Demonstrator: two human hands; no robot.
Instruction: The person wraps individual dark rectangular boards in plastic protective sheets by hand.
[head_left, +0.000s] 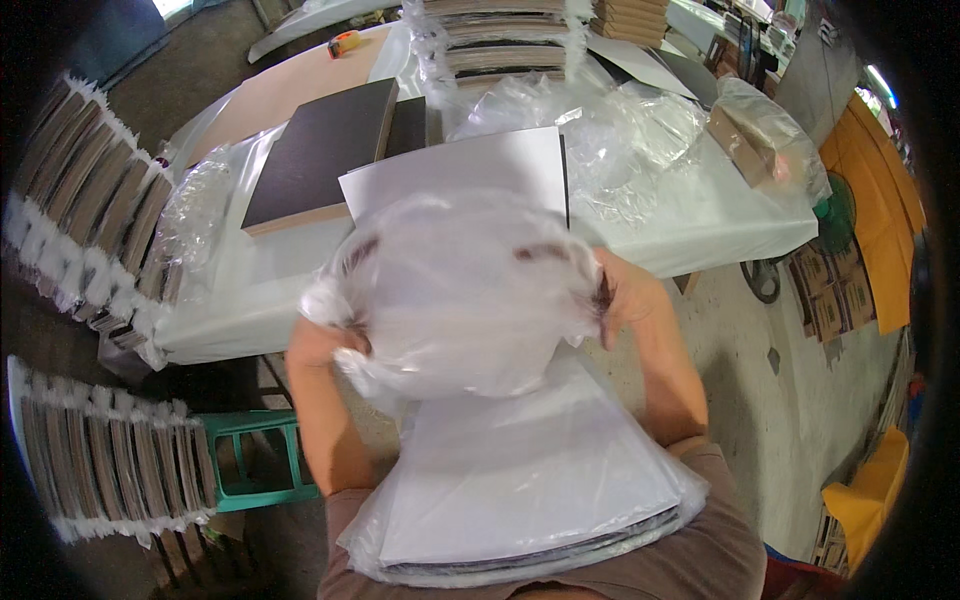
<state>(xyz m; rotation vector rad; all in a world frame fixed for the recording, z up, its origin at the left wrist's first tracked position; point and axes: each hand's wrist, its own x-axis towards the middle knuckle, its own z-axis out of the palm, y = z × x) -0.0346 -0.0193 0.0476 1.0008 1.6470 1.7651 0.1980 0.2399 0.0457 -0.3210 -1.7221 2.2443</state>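
Observation:
Between my hands a clear plastic bag (450, 300) is spread wide, its middle blurred by motion. At its left side, my left hand (325, 340) is closed on the bunched plastic. My right hand (625, 295) grips the opposite side, fingers partly hidden behind the film. Below, a plastic-wrapped stack of flat sheets (520, 470), white on top with dark layers at its near edge, lies on my lap. Whether the spread plastic belongs to that wrapping I cannot tell. Just beyond the bag, a white sheet (470, 170) with a dark edge lies at the table's near side.
On the white-covered table (260, 320) sit a black-topped stack of boards (325, 150), crumpled clear plastic (630, 140) and a wrapped carton (750, 150). Wrapped stacks (100, 190) rise at left, beside a green stool (260, 455). Another tall stack (505, 40) stands at the back.

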